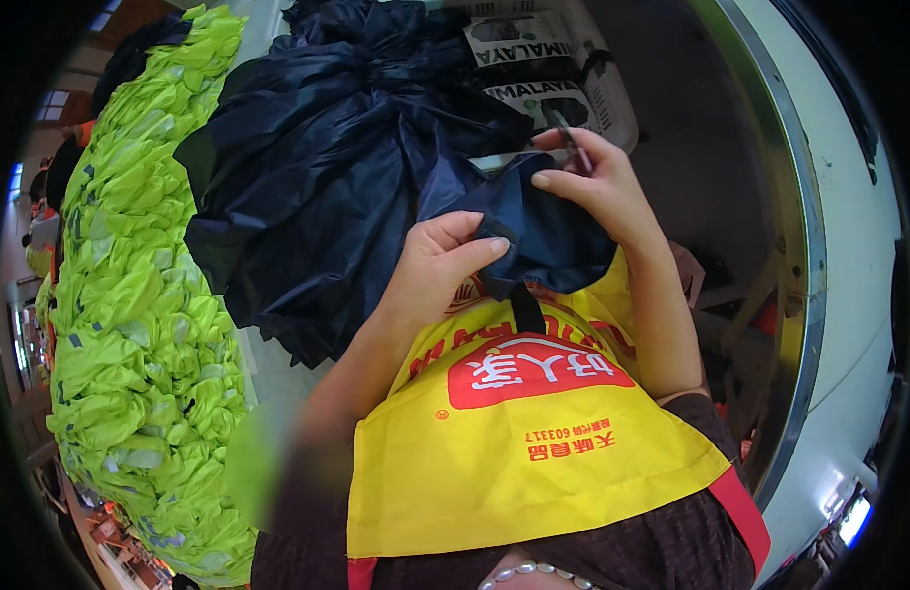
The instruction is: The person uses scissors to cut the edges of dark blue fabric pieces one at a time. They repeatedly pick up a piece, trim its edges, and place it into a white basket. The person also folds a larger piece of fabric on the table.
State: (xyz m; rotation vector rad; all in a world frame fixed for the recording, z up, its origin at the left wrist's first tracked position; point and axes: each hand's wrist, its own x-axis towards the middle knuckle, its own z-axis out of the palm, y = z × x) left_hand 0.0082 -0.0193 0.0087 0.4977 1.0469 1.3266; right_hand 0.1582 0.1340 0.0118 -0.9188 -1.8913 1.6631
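A large heap of thin dark navy fabric (317, 167) spreads in front of me, and one edge of it reaches my lap. My left hand (440, 261) pinches that edge between thumb and forefinger, near the middle of the view. To its right, my right hand (603, 182) is closed around a small pair of thread snips (575, 149), blades pointing up and away. The right thumb lies close to a fold of the navy fabric; whether it also grips the cloth I cannot tell.
A pale plastic crate (617, 88) with packages (539, 98) in it stands at the far side. Bright yellow-green garments (145, 295) pile up along the left. A metal-edged table (804, 216) runs down the right. I wear a yellow apron (514, 472).
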